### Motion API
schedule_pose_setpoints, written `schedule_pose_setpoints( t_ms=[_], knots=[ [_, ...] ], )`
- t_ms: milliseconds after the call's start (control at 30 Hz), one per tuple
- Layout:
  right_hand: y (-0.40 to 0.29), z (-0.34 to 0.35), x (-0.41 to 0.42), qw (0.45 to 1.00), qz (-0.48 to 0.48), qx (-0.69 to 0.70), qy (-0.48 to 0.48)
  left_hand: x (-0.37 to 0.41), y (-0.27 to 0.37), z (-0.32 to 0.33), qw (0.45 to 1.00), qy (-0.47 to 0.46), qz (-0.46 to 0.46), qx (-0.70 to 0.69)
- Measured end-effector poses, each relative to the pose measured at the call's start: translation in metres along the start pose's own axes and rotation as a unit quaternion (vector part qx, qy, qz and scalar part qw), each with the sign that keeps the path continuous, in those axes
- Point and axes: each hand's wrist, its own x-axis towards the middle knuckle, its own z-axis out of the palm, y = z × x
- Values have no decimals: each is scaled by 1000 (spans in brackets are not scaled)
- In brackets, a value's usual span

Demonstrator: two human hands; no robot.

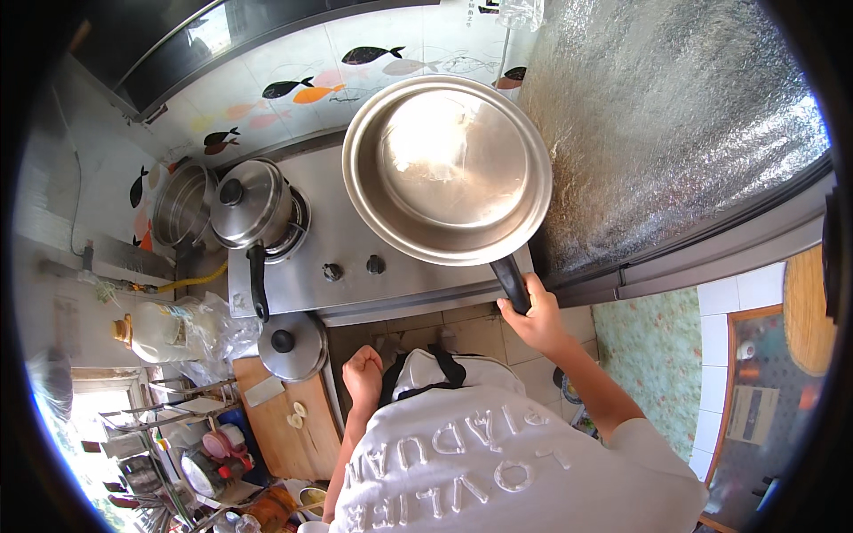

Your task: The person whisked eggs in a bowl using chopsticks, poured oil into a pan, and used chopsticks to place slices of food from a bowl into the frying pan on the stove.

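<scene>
My right hand (535, 321) grips the black handle (510, 285) of a wide stainless steel frying pan (453, 166). Its inside faces up, with bright glare and some dull marks on the bottom. The pan covers the right part of the steel gas hob (313, 200); whether it is raised or touching the hob I cannot tell. Curled into a loose fist, my left hand (363, 378) is in front of my body near the counter, with nothing visible in it. A lidded steel saucepan (248, 206) with a black handle sits on the left burner.
Behind the saucepan leans a steel pot (185, 206). Left of me are a pot lid (292, 346), a wooden cutting board (283, 426) with a cleaver blade (264, 392) and pale slices (297, 414), a plastic oil bottle (160, 331) and a crowded dish rack (180, 446). Foil (666, 120) lines the right.
</scene>
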Motion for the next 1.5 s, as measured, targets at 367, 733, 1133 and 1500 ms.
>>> schedule_pose_setpoints(
  t_ms=[367,733,1133,1500],
  knots=[
    [-32,6,38,845,163,476,-180,-3,-8,-6,1000,15,-1,18],
    [-30,-9,51,691,262,601,-306,-2,-8,-8,1000,-1,2,23],
    [-68,-59,61,904,299,154,-263,-2,-11,5,998,16,-29,-48],
    [-117,-59,65,884,153,-277,-344,-3,-91,51,967,-190,-151,-82]
  ],
)
